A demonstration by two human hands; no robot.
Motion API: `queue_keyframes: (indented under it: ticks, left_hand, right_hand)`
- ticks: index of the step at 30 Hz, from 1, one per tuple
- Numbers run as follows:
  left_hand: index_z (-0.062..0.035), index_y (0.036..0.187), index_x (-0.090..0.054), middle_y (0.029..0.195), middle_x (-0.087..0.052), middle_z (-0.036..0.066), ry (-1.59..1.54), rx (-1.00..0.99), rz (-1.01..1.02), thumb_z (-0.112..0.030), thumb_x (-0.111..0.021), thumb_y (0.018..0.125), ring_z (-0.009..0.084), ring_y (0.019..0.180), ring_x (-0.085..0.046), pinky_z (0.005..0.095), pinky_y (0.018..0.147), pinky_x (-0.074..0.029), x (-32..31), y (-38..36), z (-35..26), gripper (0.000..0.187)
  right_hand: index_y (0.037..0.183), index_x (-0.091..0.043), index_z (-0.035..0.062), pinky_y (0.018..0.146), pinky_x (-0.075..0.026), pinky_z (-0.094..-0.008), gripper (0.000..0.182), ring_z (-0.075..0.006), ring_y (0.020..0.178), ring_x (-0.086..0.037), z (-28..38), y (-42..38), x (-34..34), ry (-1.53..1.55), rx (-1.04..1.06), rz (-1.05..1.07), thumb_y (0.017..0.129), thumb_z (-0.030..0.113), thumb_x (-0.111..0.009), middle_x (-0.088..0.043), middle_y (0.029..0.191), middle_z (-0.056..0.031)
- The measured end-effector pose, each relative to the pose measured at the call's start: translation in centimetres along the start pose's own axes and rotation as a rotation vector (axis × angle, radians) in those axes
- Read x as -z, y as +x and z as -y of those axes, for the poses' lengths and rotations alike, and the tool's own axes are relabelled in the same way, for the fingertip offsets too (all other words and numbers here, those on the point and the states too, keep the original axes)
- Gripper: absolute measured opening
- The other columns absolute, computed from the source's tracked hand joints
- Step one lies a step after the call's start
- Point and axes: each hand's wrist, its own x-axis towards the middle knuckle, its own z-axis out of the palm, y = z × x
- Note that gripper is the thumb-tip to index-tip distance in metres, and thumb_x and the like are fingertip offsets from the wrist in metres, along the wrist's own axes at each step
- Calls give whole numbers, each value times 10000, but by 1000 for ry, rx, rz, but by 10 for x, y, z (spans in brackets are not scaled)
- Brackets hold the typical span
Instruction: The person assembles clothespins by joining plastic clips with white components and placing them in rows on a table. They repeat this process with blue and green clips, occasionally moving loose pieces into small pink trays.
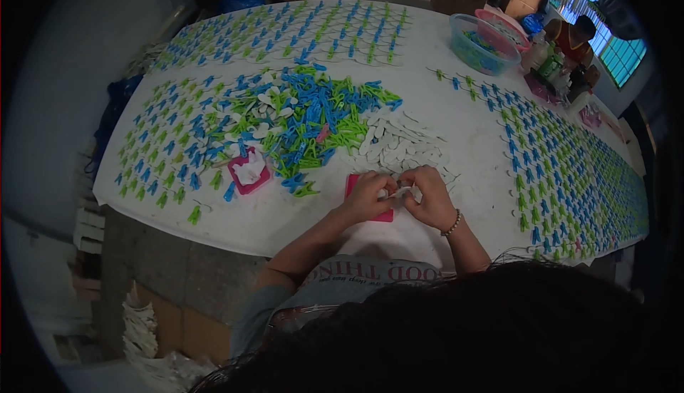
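Note:
My left hand (371,195) and my right hand (427,199) meet at the table's near edge, fingers pinched from both sides on a small white piece (401,191). Fingers cover most of that piece, so its full shape is hidden. Under my left hand lies a pink tray (384,216), partly covered. A beaded bracelet circles my right wrist. Just beyond both hands spreads a pile of flat white strips (400,141). Further left is a heap of blue and green clothespins (313,111).
A second pink tray (262,181) holds crumpled white bits at left. Clothespins stand in rows at the back (285,29), left (153,140) and right (552,172). A blue basin (476,59) and a pink basin (524,40) sit at back right, near another person (572,40).

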Motion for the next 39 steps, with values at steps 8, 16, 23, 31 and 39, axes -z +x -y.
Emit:
queue_keyframes:
  ticks: [8, 16, 23, 31, 39]
  left_hand:
    - [-52, 915, -515, 813, -536, 45, -123, 276, -348, -57, -693, 713, 167, 761, -518, 281, 725, -432, 44, -36, 7, 269]
    - [-50, 948, -469, 831, -470, 16, -230, 324, -399, -45, -702, 737, 115, 780, -459, 252, 744, -410, 60, -72, 14, 314]
    - [-57, 971, -466, 844, -463, 2, -463, 431, -367, -14, -692, 736, 99, 798, -469, 242, 755, -405, 66, -63, 14, 329]
    - [-63, 1017, -444, 858, -445, -11, -645, 477, -249, -8, -672, 745, 92, 818, -459, 246, 776, -395, 67, -34, 7, 359]
    - [-81, 993, -444, 831, -444, -19, -608, 377, -121, -14, -685, 732, 88, 783, -438, 232, 753, -382, 56, -16, -17, 361]
  right_hand:
    - [917, -634, 63, 783, -448, -408, 274, -283, 916, -576, -51, 63, -67, -35, -78, 179, 729, 256, -687, -604, 926, -119]
    - [888, -669, 91, 806, -439, -418, 385, -295, 963, -566, -55, 113, -132, -471, -184, 349, 711, 432, -690, -613, 945, -109]
    - [926, -590, 41, 731, -486, -412, 347, -299, 840, -621, -48, 102, -95, 116, -241, 42, 706, 285, -701, -633, 919, -153]
    - [1127, -571, 15, 741, -472, -233, 326, -67, 812, -563, -22, 30, -26, 649, -303, -34, 834, 130, -658, -629, 887, -21]
    - [1097, -590, 1, 744, -467, -194, 250, -66, 848, -581, -2, -12, -34, 1004, -419, -198, 861, 61, -646, -649, 953, -39]
